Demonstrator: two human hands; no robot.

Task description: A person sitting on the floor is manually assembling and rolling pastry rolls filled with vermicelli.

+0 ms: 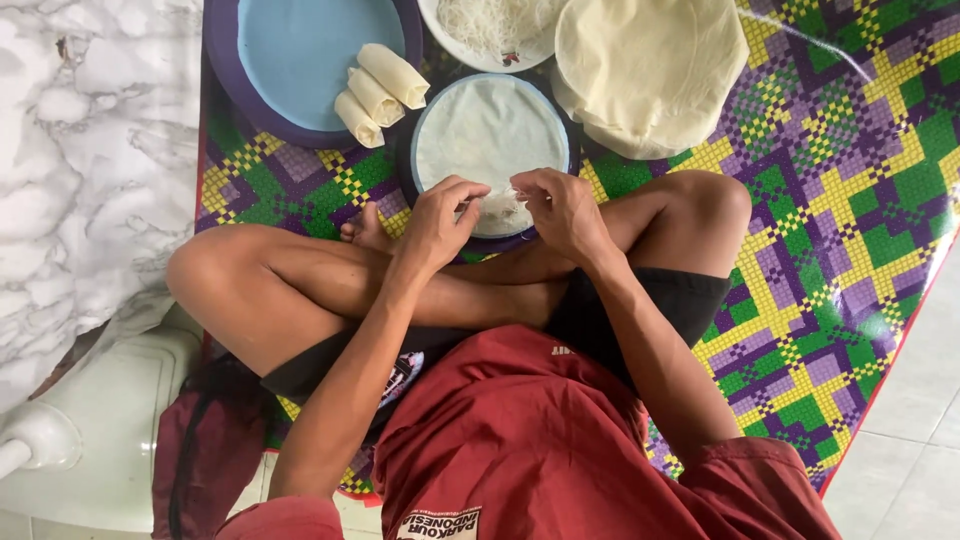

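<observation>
I sit cross-legged on a patterned mat. My left hand [441, 217] and my right hand [560, 205] both pinch a small clump of white noodle filling [499, 203] at the near edge of a thin round wrapper [487, 130]. The wrapper lies flat on a dark plate [407, 155] in front of my legs. Three finished rolls [376, 94] lie side by side on the rim of a blue and purple tray [300, 55] at the upper left.
A white plate of thin noodles [490, 25] stands at the top centre. A stack of pale round wrappers [645, 65] lies at the top right. The purple, green and yellow mat [830, 200] meets a marble-patterned surface [90, 170] on the left and white floor tiles [915, 430] on the right.
</observation>
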